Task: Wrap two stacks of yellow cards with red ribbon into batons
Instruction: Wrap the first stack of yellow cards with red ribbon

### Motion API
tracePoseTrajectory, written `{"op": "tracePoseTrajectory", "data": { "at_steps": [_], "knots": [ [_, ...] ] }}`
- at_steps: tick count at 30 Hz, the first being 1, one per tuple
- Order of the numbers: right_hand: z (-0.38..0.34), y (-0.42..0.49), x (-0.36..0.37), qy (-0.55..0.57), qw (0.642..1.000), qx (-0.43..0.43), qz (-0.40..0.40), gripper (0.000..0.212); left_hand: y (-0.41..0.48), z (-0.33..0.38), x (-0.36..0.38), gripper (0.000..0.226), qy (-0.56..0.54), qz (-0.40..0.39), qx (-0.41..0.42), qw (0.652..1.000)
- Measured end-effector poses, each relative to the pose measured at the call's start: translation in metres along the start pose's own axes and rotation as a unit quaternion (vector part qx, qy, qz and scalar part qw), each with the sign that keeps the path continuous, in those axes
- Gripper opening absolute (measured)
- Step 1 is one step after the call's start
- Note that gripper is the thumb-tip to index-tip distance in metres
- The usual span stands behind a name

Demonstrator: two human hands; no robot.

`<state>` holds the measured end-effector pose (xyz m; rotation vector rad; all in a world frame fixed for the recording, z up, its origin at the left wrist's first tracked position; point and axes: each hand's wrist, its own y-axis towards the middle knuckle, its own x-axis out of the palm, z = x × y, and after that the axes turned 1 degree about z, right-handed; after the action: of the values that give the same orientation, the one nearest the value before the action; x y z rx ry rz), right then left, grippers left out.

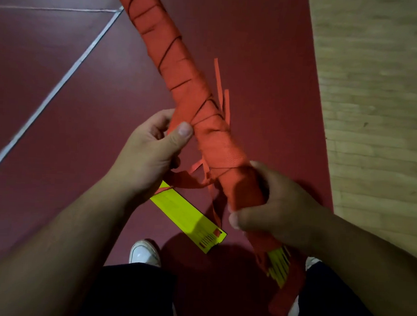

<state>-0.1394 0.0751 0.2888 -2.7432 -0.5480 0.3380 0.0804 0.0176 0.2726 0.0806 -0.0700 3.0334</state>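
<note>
A long baton (181, 67) wrapped in red ribbon runs diagonally from the top of the view down to the lower right. My right hand (272, 209) grips its lower part, and yellow card ends (278, 263) stick out below that hand. My left hand (152, 150) pinches the loose red ribbon (180, 119) against the baton's left side, thumb on top. More ribbon tails (222, 86) hang off the baton on the right. A second stack of yellow cards (187, 217) lies on the floor below my left hand, with a ribbon strand across its upper end.
The floor is dark red (59, 126) with a white line (48, 98) crossing it on the left. A wooden floor strip (380, 94) lies to the right. My white shoes (144, 252) and dark trousers show at the bottom.
</note>
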Motion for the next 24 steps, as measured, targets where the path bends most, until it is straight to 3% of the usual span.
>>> {"op": "tracePoseTrajectory", "data": {
  "at_steps": [2, 3, 6, 9, 12, 15, 18, 22, 24],
  "knots": [
    [0.000, -0.004, 0.003, 0.097, 0.991, -0.009, -0.096, 0.040, 0.000, -0.003, -0.001, 0.078, -0.054, -0.068, -0.018, 0.996],
    [0.000, -0.006, 0.004, 0.137, 0.980, -0.013, -0.142, 0.037, -0.003, -0.002, 0.000, 0.079, -0.082, -0.114, -0.025, 0.990],
    [0.000, -0.009, 0.000, 0.177, 0.953, 0.004, -0.245, 0.039, -0.014, 0.006, 0.001, 0.071, -0.142, -0.221, -0.055, 0.963],
    [0.000, -0.007, -0.009, 0.151, 0.952, 0.040, -0.261, 0.050, -0.018, 0.009, 0.007, 0.064, -0.119, -0.216, -0.033, 0.968],
    [0.000, -0.001, -0.010, 0.075, 0.975, 0.052, -0.205, 0.044, -0.013, 0.008, 0.014, 0.063, -0.096, -0.143, -0.026, 0.985],
    [0.006, 0.007, -0.003, -0.084, 0.994, 0.047, -0.052, 0.038, -0.010, 0.007, 0.021, 0.073, -0.078, -0.058, -0.016, 0.995],
    [0.013, 0.010, 0.003, -0.171, 0.980, 0.017, 0.105, 0.057, -0.011, 0.003, 0.031, 0.046, -0.038, 0.034, -0.007, 0.999],
    [0.017, 0.011, 0.008, -0.246, 0.960, 0.000, 0.130, 0.083, -0.015, 0.005, 0.045, 0.036, -0.010, 0.119, -0.027, 0.992],
    [0.016, 0.011, 0.009, -0.280, 0.951, 0.002, 0.132, 0.080, -0.016, 0.006, 0.048, 0.034, -0.026, 0.131, -0.041, 0.990]
  ]
}}
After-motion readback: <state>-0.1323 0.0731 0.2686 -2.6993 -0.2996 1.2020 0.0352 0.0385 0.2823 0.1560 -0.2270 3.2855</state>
